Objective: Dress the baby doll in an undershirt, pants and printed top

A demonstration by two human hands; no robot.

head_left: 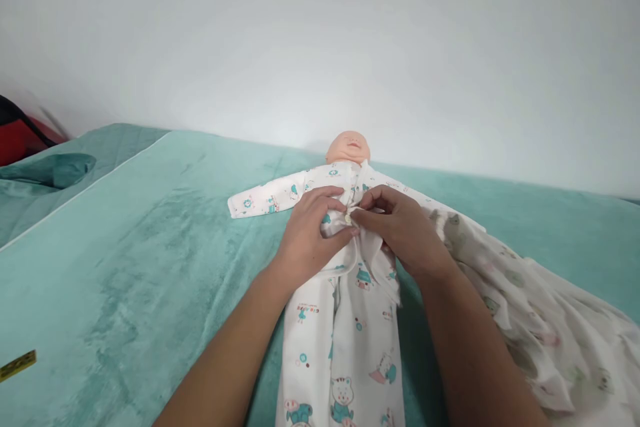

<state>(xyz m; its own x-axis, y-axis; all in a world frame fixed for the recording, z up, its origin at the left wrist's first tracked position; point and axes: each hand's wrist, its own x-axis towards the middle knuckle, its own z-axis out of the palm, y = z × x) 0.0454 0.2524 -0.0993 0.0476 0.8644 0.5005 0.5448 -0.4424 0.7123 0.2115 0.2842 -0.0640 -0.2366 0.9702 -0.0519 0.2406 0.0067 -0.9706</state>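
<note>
A baby doll point(349, 148) lies on its back, in a white long-sleeved baby jacket point(320, 177) with small printed pictures and matching trousers point(310, 327). Over the chest, my left hand point(315, 230) curls its fingers and thumb around the jacket's front edge. A small pale button point(349, 219) shows between the two hands. From the other side, my right hand point(403, 227) pinches the jacket front beside this button. Part of the closure is hidden under my fingers. The jacket's lower front flaps hang apart over the trousers.
Teal plush bedding point(150, 267) covers the surface, against a white wall point(300, 47). A crumpled printed cloth point(545, 320) lies to the right, by my forearm. Far left are a red and black item point(20, 133) and a yellow strip point(19, 365).
</note>
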